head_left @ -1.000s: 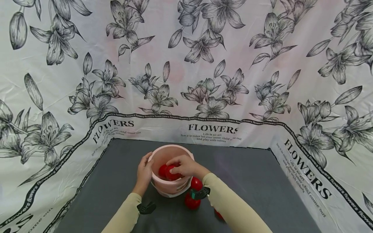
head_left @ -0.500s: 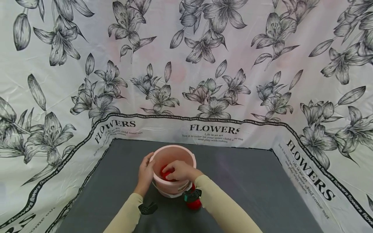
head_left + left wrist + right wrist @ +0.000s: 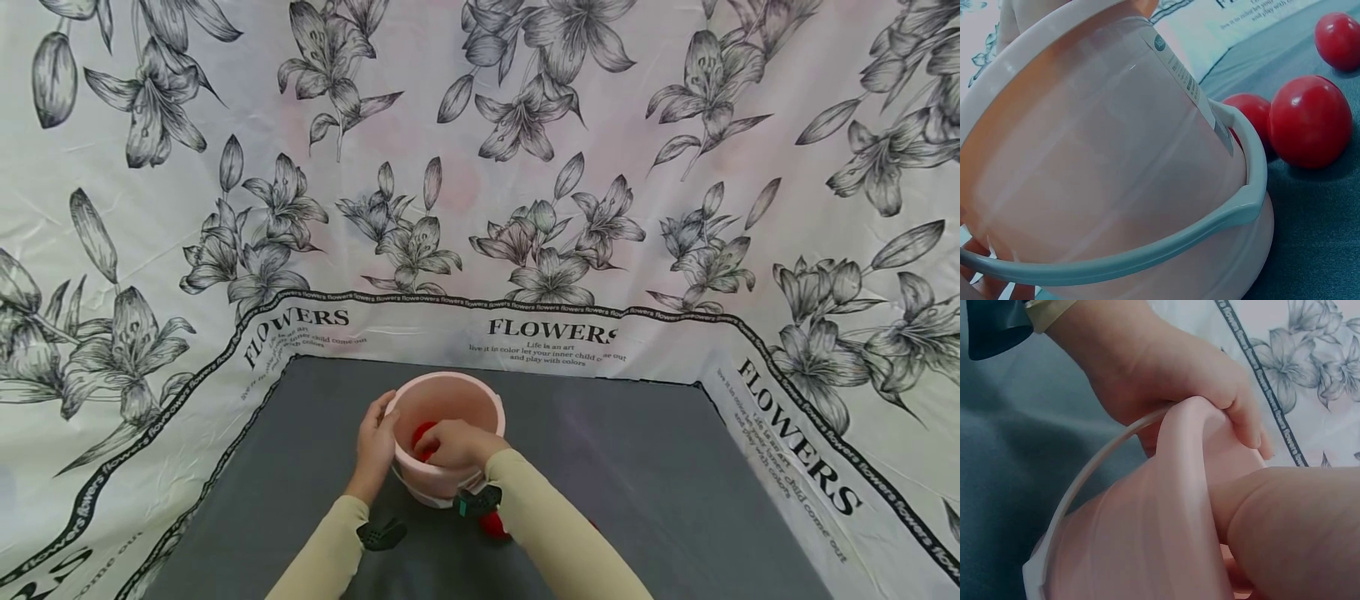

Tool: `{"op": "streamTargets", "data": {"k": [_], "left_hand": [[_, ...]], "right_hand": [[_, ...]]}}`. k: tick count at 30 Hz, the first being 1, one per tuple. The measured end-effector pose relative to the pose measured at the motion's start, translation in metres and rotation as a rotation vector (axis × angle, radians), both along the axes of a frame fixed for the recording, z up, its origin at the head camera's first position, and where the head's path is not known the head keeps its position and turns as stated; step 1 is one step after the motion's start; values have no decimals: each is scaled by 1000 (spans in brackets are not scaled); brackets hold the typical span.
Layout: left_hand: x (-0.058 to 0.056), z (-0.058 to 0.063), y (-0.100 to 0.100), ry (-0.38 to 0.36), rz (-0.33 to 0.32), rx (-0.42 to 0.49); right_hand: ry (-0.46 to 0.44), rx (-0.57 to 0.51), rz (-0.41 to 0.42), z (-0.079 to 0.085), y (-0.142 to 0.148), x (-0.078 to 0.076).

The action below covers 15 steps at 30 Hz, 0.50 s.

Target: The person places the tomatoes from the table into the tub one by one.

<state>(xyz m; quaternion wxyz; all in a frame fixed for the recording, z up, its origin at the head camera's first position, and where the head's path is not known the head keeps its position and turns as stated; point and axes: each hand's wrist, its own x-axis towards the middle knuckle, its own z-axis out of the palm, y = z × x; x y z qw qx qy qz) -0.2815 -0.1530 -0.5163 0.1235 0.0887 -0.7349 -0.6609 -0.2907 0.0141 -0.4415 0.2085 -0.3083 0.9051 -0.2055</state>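
A pink bucket (image 3: 457, 398) stands tilted toward me on the dark table. My left hand (image 3: 373, 446) grips its left rim, thumb inside and fingers around the outer wall, as the right wrist view also shows. My right hand (image 3: 453, 443) reaches down inside with curled fingers around a red tomato, mostly hidden by the hand. Red of a tomato (image 3: 424, 432) shows beside the fingers. In the left wrist view, the bucket's pale handle (image 3: 1166, 247) hangs against its side, and tomatoes (image 3: 1311, 122) lie on the table beyond it.
Just in front of the bucket lies a tomato (image 3: 492, 525), partly behind the right sleeve (image 3: 562, 525). Another tomato (image 3: 1338, 40) sits farther off in the left wrist view. A floral-print cloth (image 3: 555, 342) rises around the table's back and sides.
My right hand has gone deeper into the bucket with a tomato, its forearm shifting left. The bucket has shifted slightly right in the head view, with the left hand still on its rim.
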Motion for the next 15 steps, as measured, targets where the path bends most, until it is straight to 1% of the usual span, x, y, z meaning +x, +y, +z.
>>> {"op": "streamTargets", "data": {"k": [4,8,15], "left_hand": [[0,-1,0,-8,-5,7],[0,-2,0,-7,-8,13],[-2,-1,0,1,0,4]], "right_hand": [[-7,6,-11,-2,1,-1],[-15,-14,-21,-3,2,-1],[-3,-77,-40,4,6,-3]]}}
